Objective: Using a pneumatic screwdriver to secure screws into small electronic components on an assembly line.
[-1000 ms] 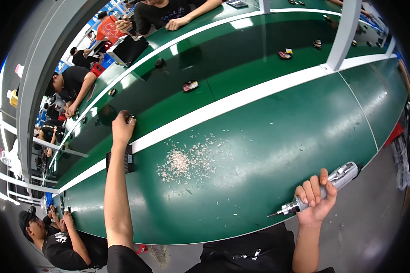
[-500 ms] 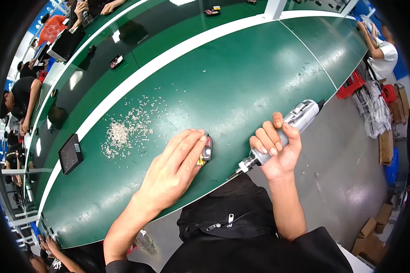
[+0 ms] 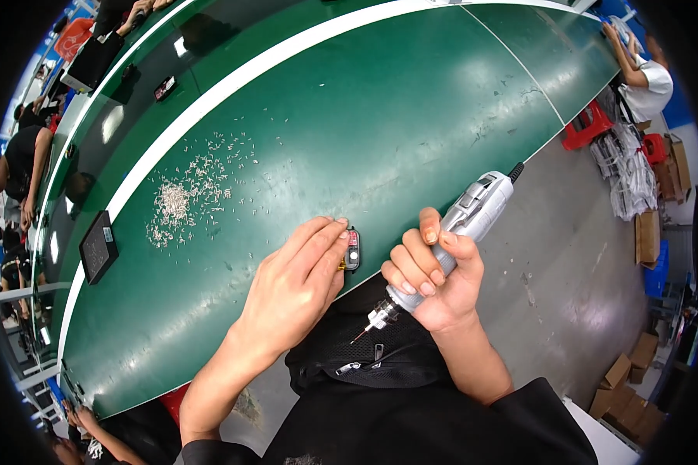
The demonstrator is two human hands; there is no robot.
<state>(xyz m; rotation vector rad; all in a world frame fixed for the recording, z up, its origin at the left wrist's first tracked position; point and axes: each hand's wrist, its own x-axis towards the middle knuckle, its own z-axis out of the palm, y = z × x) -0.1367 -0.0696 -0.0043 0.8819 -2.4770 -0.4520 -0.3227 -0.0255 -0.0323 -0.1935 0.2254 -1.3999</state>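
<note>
- your left hand (image 3: 291, 283) lay over the small dark case (image 3: 354, 252), fingers straight and close together; the thumb was hidden, so i could not tell whether you pinched the case or only pressed on it.
- the case sat on the green table (image 3: 411, 116) near its front edge, its right side showing beside your fingertips; probably kept there for easy reach and a firm surface beneath.
- your right hand (image 3: 440, 277) was clenched around the powered screwdriver (image 3: 481, 203), fingers and thumb wrapped about the barrel; likely a grip for controlling its weight.
- the screwdriver was tilted, its bit (image 3: 357, 338) pointing down and left in view over the black bag (image 3: 399, 364), apart from the case; presumably this left the case unobstructed.
- small pale pieces (image 3: 173, 201) lay heaped and scattered on the table, left of and beyond your left hand; perhaps loose there so they could be picked up singly.
- a black box (image 3: 98, 248) stood by the white strip (image 3: 209, 94), seemingly out of your working area.
- labels: a pale sticker (image 3: 108, 235) showed on the box, too small to read; red patches on the case gave no legible writing.
</note>
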